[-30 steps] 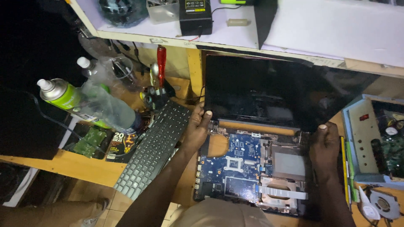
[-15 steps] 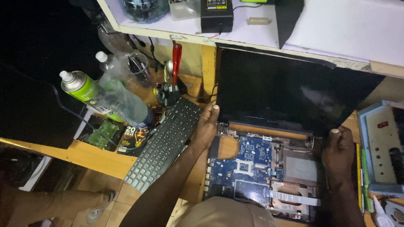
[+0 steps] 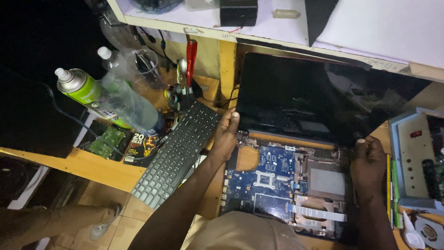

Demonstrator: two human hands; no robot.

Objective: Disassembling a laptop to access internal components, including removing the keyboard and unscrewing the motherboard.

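Left hand [image 3: 225, 137] is gripping the opened-up laptop [image 3: 296, 153] at its left hinge corner, right hand [image 3: 368, 162] is clamping the right edge. It's sitting mid-workbench, blue motherboard [image 3: 263, 178] exposed, with a loose black keyboard [image 3: 178, 153] lying just off its left side.

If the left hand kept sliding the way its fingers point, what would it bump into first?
The left hand points up and away, its fingertips already at the bottom-left corner of the dark laptop screen. Going straight on, it would probably meet that screen first, though depth is hard to judge from above.
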